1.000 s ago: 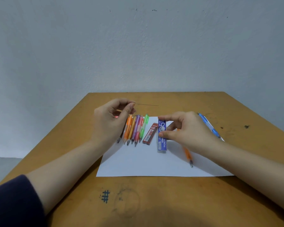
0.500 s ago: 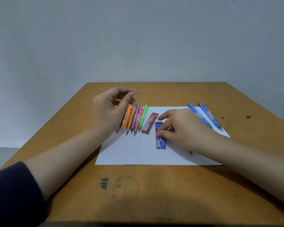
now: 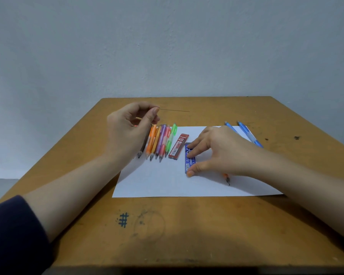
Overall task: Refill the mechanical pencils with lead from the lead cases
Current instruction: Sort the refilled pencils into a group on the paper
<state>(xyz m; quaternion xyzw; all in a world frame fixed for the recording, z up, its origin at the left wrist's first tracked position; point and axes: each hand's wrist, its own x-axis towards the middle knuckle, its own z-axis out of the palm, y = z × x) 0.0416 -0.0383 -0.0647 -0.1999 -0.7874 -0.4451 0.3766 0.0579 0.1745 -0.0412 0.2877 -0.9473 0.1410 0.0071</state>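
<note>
My left hand (image 3: 127, 132) hovers over a row of several coloured mechanical pencils (image 3: 159, 143) and pinches a thin lead (image 3: 175, 110) that points right. A small orange piece shows inside its curled fingers. The blue lead case (image 3: 189, 162) lies flat on the white paper (image 3: 163, 181). My right hand (image 3: 222, 153) rests on that case, with straight fingertips on its top and the thumb at its near end. A red lead case (image 3: 178, 145) lies between the row and the blue case. An orange pencil (image 3: 227, 178) lies mostly hidden under my right hand.
Two blue pencils (image 3: 248, 133) lie at the paper's far right corner, behind my right hand. The brown wooden table (image 3: 187, 225) has a drawn hash mark near its front edge. A grey wall stands behind the table.
My right hand set the blue lead case down flat on the paper and spread its fingers over it. My left hand kept holding the lead in the same place.
</note>
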